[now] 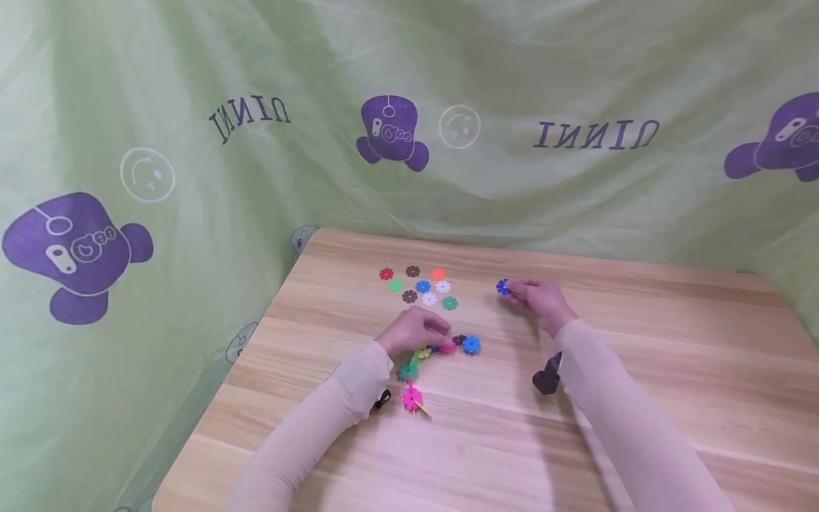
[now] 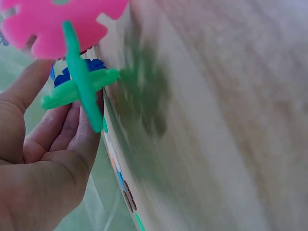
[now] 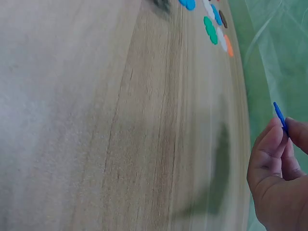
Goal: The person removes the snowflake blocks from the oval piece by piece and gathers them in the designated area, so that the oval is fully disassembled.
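Observation:
My left hand grips a curved chain of interlocking plastic snowflake discs near its far part, by the dark blue and pink pieces. The chain runs from a light blue disc through yellow and green to a pink disc with a thin yellow piece at the near end. In the left wrist view, two crossed green discs hang close by a large pink disc. Off to the right, my right hand pinches a single blue disc between thumb and fingers, above the table.
Several loose discs in red, brown, orange, green, blue and white lie flat at the back of the wooden table. Black wrist devices sit under both sleeves. A green printed curtain hangs behind and to the left.

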{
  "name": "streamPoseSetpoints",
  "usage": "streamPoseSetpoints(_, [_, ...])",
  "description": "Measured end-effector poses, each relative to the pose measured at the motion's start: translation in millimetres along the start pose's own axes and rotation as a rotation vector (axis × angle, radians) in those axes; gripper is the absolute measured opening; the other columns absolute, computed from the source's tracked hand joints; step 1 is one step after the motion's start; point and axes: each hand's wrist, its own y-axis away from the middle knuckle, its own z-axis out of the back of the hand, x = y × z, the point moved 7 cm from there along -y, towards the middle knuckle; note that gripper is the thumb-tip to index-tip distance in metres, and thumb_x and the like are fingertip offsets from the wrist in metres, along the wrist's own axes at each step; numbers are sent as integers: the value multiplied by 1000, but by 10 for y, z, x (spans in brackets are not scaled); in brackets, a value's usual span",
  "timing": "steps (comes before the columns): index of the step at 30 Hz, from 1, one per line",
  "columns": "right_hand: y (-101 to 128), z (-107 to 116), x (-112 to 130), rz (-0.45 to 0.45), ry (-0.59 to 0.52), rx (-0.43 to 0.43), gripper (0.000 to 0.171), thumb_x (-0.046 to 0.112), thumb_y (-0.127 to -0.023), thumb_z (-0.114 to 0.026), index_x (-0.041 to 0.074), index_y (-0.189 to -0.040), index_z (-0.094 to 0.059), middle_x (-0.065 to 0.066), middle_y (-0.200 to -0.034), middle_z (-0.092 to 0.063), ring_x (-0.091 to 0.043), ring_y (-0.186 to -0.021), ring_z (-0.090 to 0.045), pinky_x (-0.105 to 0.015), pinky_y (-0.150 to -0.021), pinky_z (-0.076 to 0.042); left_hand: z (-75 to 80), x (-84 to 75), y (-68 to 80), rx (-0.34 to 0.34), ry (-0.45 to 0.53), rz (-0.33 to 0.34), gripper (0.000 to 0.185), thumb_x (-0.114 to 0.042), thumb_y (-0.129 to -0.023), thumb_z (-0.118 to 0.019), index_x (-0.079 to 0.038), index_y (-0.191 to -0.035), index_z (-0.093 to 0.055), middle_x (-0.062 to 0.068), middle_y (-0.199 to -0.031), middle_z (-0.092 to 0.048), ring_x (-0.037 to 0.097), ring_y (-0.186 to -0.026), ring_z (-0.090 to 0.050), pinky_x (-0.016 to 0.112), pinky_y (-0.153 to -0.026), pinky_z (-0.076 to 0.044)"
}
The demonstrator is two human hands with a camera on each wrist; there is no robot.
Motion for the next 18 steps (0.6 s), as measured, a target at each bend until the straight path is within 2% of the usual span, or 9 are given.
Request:
streamPoseSetpoints(8, [-192, -24, -45, -24, 2, 13, 41, 16, -94, -56, -4, -128, -49, -9, -113, -58, -8, -89, -62, -20, -88, -51, -35, -45, 26, 19, -36, -9, 39, -28, -71, -81, -15, -106, -69, -6, -100, -70, 9, -93, -63, 26, -86, -52])
streamPoseSetpoints(15, [-308, -71, -39, -36, 44, 2, 37, 11, -95, -51, -7, -128, -48, -21, -127, -52, -3, -82, -64, -20, -86, -51, -47, -48, 35, 21, -61, 19, 39, -25, -70, -81, -16, -106, -68, -7, -96, -69, 7, -86, -63, 26, -83, -52])
streamPoseSetpoints(18, [-348, -85, -34, -41, 70, -14, 36, 12, -96, -51, -7, -126, -49, -22, -126, -52, -2, -78, -64, -20, -85, -52, -54, -61, 41, 23, -79, 26, 42, -23, -68, -82, -16, -106, -68, -7, -96, -70, 7, -85, -63, 26, -84, -52])
